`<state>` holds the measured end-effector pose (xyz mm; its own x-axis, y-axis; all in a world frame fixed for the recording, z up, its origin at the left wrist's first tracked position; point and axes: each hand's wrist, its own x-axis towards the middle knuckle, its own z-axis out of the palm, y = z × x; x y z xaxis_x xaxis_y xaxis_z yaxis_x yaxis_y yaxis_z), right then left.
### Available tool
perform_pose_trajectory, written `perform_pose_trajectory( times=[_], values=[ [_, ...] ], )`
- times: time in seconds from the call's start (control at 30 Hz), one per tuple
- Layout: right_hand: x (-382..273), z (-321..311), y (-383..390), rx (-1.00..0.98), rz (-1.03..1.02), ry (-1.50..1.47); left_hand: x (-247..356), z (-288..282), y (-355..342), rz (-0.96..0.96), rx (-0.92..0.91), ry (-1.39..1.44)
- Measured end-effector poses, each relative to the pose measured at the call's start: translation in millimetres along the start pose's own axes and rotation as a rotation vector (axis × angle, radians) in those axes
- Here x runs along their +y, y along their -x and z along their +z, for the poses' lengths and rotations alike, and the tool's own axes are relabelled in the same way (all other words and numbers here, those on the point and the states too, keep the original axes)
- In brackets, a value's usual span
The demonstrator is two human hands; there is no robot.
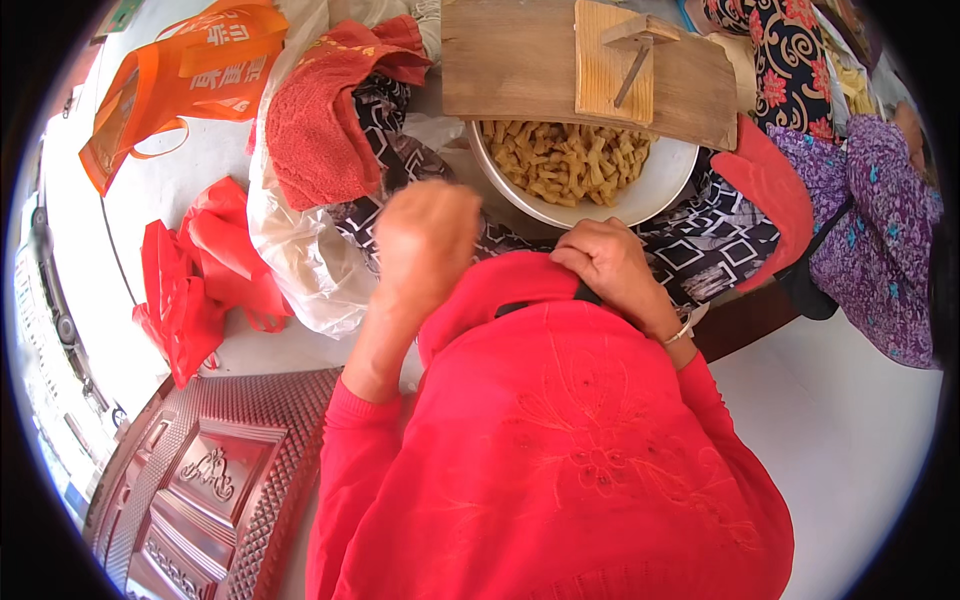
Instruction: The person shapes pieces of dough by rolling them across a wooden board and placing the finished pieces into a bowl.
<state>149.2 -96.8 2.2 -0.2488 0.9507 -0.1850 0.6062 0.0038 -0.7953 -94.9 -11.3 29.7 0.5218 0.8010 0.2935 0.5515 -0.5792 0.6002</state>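
My left hand [428, 240] is raised in front of the sweater, smeared by motion. Its fingers look curled into a fist, and whatever may be inside is hidden. At the hem of the red sweater [590, 400], my right hand [608, 262] has its fingers closed on the fabric, next to a black strip. Just beyond my hands a pale metal basin [683, 180] holds many yellow-brown strips of food [570, 165]. Across its far side lies a wooden board [510, 65], bearing a smaller wooden block [600, 85] with a slanted metal strip and a crosspiece.
A red towel [315, 130] covers patterned trousers beside the basin. Orange [190, 85] and red bags [215, 255] lie to the left, near a crumpled white plastic bag [300, 250]. A brown embossed panel [215, 480] stands at lower left. Someone in purple clothing [880, 220] sits at right.
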Motion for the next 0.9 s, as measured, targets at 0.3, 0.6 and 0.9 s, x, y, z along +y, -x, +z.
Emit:
perform_pose_trajectory(
  times=[0.3,0.6,0.9],
  values=[
    [15,4,16,-0.141,0.002,-0.311,-41,107,3,-0.207,-1.178,-0.375],
    [54,18,26,-0.116,0.142,-0.262,-88,158,4,-0.445,-0.957,-0.378],
    [60,19,24,-0.167,0.150,-0.247,-88,146,-18,-0.941,-0.404,-0.177]
  ],
)
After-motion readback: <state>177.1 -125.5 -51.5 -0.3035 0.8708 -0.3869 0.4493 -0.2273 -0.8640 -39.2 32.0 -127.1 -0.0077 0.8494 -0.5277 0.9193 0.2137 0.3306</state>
